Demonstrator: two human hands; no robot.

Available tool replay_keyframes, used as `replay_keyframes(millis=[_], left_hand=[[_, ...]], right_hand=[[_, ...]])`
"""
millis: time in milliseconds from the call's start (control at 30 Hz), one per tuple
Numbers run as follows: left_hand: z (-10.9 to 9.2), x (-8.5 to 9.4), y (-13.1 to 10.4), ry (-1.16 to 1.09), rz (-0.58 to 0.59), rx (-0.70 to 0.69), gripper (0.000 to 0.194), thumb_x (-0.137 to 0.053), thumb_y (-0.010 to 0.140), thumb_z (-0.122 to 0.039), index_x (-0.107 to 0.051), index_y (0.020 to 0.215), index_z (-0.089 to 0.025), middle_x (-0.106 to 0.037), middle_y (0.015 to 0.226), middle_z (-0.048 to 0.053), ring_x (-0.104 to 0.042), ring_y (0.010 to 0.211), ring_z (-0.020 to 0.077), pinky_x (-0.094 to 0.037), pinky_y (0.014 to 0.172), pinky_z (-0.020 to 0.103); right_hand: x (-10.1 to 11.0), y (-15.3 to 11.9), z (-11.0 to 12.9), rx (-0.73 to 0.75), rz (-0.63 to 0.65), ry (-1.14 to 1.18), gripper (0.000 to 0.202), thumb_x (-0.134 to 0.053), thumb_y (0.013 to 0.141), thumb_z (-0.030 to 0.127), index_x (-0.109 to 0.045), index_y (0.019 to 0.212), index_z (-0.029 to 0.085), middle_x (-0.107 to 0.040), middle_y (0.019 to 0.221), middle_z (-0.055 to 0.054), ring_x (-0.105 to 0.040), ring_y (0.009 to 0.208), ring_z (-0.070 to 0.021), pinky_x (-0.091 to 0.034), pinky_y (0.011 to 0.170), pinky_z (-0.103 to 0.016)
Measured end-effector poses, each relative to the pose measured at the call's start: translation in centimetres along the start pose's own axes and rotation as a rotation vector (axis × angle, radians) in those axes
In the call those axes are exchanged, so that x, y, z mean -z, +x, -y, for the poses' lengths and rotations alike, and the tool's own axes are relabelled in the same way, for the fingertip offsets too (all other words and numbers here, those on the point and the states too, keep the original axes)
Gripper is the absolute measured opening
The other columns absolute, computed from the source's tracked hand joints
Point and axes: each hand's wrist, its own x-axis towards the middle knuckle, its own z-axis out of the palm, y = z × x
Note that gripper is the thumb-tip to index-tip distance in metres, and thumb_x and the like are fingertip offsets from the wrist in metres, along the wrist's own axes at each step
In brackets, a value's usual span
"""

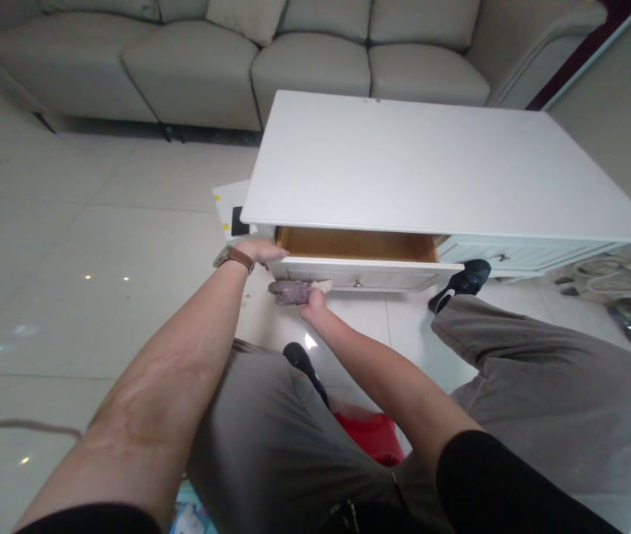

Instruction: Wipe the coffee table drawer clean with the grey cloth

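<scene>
The drawer point(398, 278) of a white coffee table point(426, 170) is pulled out, showing its bare wooden inside. My left hand point(266, 251), below a brown-strapped wristwatch point(233, 256), grips the left end of the drawer front, its thumb over the top edge. Some of its fingers are hidden behind the panel. In my right hand point(314, 302) is a bunched grey-purple cloth point(290, 292), held at the lower left part of the drawer front. Contact between cloth and panel is hard to make out. A small round knob point(357, 283) sits on the drawer front.
Behind the table stands a long grey sofa point(315, 70). A white board point(230, 196) with a black patch lies on the floor at the table's left. Coiled cables point(612, 274) lie at the right. A red object point(374, 436) shows between my legs.
</scene>
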Motion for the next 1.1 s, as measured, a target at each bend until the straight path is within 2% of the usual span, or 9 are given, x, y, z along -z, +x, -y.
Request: replay_keyframes(millis=[133, 300, 400, 467, 567, 633, 767, 867, 1100], left_hand=[[1.4, 0.2, 1.0, -0.038, -0.033, -0.062, 0.034, -0.067, 0.079, -0.046, -0.08, 0.089, -0.017, -0.081, 0.095, 0.012, -0.075, 0.084, 0.0248, -0.056, 0.07, 0.026], [2.9, 1.0, 2.0, -0.149, -0.153, -0.013, 0.035, -0.07, 0.074, -0.04, -0.079, 0.1, -0.018, -0.081, 0.095, 0.013, -0.075, 0.083, 0.0282, -0.056, 0.066, 0.03], [3.1, 1.4, 1.9, -0.182, -0.195, 0.008, 0.032, -0.069, 0.074, -0.037, -0.078, 0.099, -0.019, -0.082, 0.097, 0.012, -0.077, 0.087, 0.0292, -0.056, 0.068, 0.031], [3.1, 1.5, 1.7, -0.246, -0.198, 0.014, 0.033, -0.068, 0.075, -0.037, -0.076, 0.102, -0.02, -0.082, 0.097, 0.012, -0.078, 0.087, 0.0284, -0.056, 0.07, 0.032], [2.9, 1.6, 1.4, -0.363, -0.227, -0.005, 0.03, -0.068, 0.076, -0.034, -0.074, 0.101, -0.019, -0.082, 0.098, 0.012, -0.079, 0.086, 0.0255, -0.057, 0.072, 0.032], [2.7, 1.7, 1.3, -0.408, -0.28, -0.014, 0.022, -0.067, 0.076, -0.031, -0.073, 0.092, -0.017, -0.082, 0.095, 0.012, -0.078, 0.085, 0.0244, -0.056, 0.071, 0.031], [1.8, 1.7, 0.9, -0.386, -0.384, -0.034, 0.013, -0.061, 0.077, -0.023, -0.072, 0.079, -0.015, -0.078, 0.079, 0.011, -0.076, 0.081, 0.0237, -0.056, 0.071, 0.029], [0.7, 1.6, 0.1, -0.277, -0.464, -0.12, 0.015, -0.06, 0.078, -0.021, -0.073, 0.076, -0.016, -0.077, 0.077, 0.009, -0.074, 0.084, 0.0228, -0.056, 0.076, 0.028], [-3.3, 1.1, -2.4, -0.133, -0.583, -0.448, 0.022, -0.057, 0.081, -0.021, -0.077, 0.089, -0.016, -0.079, 0.09, 0.007, -0.07, 0.09, 0.021, -0.055, 0.09, 0.03]], right_hand=[[-4.8, -2.8, -0.7, -0.26, 0.088, 0.055, 0.015, -0.052, 0.078, 0.008, -0.055, 0.088, 0.019, -0.066, 0.07, 0.001, -0.066, 0.069, -0.0158, -0.057, 0.064, -0.026], [-4.4, -5.5, 5.8, -0.104, 0.103, -0.09, 0.018, -0.049, 0.078, 0.008, -0.056, 0.091, 0.019, -0.065, 0.076, 0.0, -0.066, 0.071, -0.0176, -0.059, 0.069, -0.034], [-3.4, -7.4, 11.2, 0.186, 0.119, -0.261, 0.023, -0.053, 0.078, 0.012, -0.059, 0.1, 0.017, -0.067, 0.089, -0.003, -0.067, 0.082, -0.0191, -0.06, 0.079, -0.038], [-3.4, -9.1, 15.0, 0.526, 0.165, -0.426, 0.04, -0.056, 0.078, 0.014, -0.061, 0.118, 0.017, -0.069, 0.102, -0.005, -0.068, 0.095, -0.0209, -0.059, 0.089, -0.041], [-3.9, -11.3, 19.8, 0.962, 0.291, -0.729, 0.071, -0.058, 0.081, 0.017, -0.046, 0.151, 0.021, -0.067, 0.126, -0.008, -0.064, 0.118, -0.0282, -0.053, 0.102, -0.053], [-3.9, -11.9, 21.4, 1.124, 0.381, -1.015, 0.082, -0.058, 0.083, 0.016, -0.034, 0.162, 0.025, -0.061, 0.142, -0.011, -0.058, 0.132, -0.0338, -0.045, 0.11, -0.061], [-2.2, -10.0, 19.4, 1.165, 0.498, -1.722, 0.083, -0.056, 0.083, 0.012, -0.035, 0.163, 0.021, -0.046, 0.163, -0.015, -0.035, 0.152, -0.0397, -0.017, 0.122, -0.074], [-0.3, -7.6, 15.8, 1.14, 0.537, -2.009, 0.072, -0.051, 0.088, 0.01, -0.042, 0.159, 0.02, -0.042, 0.166, -0.018, -0.028, 0.153, -0.0421, 0.0, 0.119, -0.081], [-2.0, -6.4, 13.0, 1.097, 0.435, -2.128, 0.057, -0.044, 0.096, 0.014, -0.048, 0.154, 0.015, -0.054, 0.151, -0.024, -0.045, 0.136, -0.0416, -0.011, 0.115, -0.082]])
